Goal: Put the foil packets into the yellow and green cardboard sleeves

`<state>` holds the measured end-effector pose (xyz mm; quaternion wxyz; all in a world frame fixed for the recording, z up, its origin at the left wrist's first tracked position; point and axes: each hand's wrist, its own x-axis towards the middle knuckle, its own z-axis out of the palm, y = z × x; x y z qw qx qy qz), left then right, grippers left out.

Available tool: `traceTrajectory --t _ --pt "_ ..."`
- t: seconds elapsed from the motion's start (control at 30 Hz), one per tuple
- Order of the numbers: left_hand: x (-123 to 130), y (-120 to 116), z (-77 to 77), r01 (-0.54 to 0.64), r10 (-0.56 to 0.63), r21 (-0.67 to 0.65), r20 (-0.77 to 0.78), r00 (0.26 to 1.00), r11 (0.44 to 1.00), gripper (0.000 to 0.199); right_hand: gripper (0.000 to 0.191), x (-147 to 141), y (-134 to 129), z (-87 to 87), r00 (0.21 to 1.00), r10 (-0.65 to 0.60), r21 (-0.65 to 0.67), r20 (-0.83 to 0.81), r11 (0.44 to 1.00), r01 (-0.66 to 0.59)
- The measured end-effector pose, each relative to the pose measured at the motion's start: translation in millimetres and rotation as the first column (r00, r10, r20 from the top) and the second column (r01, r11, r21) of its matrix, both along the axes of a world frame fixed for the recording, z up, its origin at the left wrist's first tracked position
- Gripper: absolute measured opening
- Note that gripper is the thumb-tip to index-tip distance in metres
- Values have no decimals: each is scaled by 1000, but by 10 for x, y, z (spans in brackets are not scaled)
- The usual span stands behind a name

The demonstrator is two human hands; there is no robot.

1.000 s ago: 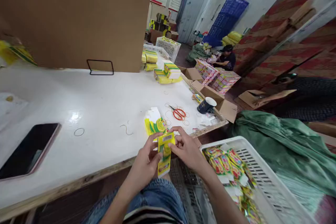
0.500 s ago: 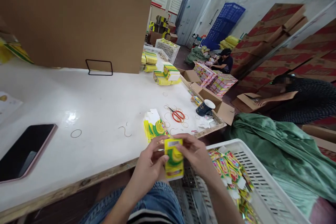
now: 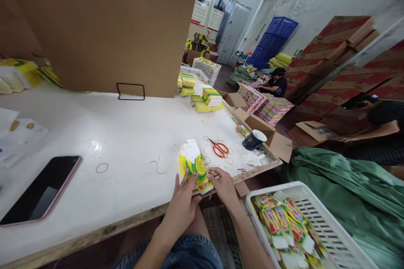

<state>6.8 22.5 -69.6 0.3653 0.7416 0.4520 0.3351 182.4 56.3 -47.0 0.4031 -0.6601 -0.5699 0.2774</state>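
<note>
The left hand (image 3: 183, 201) is laying parted fingers, and the right hand (image 3: 224, 185) curled ones, against one pile of packets (image 3: 198, 165) on one table (image 3: 126, 130), grip unclear; one pair of scissors (image 3: 215, 145) and one mug (image 3: 251, 141) are sitting beyond

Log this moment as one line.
left hand: at cartons | right hand: at cartons' right edge | scissors: on table near cartons

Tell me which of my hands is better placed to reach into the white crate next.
Probably your right hand: it is at the right edge of the yellow carton pile, and the white crate stands on that side. Your left hand, also at the pile, is farther from the crate.
</note>
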Motion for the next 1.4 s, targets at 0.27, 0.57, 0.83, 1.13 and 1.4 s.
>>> traceTrajectory --t 0.27,0.57,0.83,1.13,1.4 --pt "2 63 289 -38 327 -402 683 653 915 50 39 -99 -284 195 836 -25 -54 -548 999 -5" --pt "-126 -70 409 398 190 -353 899 394 847 53 32 -387 -443 211 575 -62 -182 -816 971 -153" --pt "-90 -39 345 285 309 -466 835 455 837 41 26 -425 -511 315 749 98 -59 -655 982 -180" --pt "-49 -52 431 -28 425 -501 701 573 865 54 27 -446 -532 231 884 40 -26 -466 998 -59" --pt "-159 -114 605 143 221 -434 683 696 889 59 50 -289 -453 475 838 313 53 -446 944 -325"
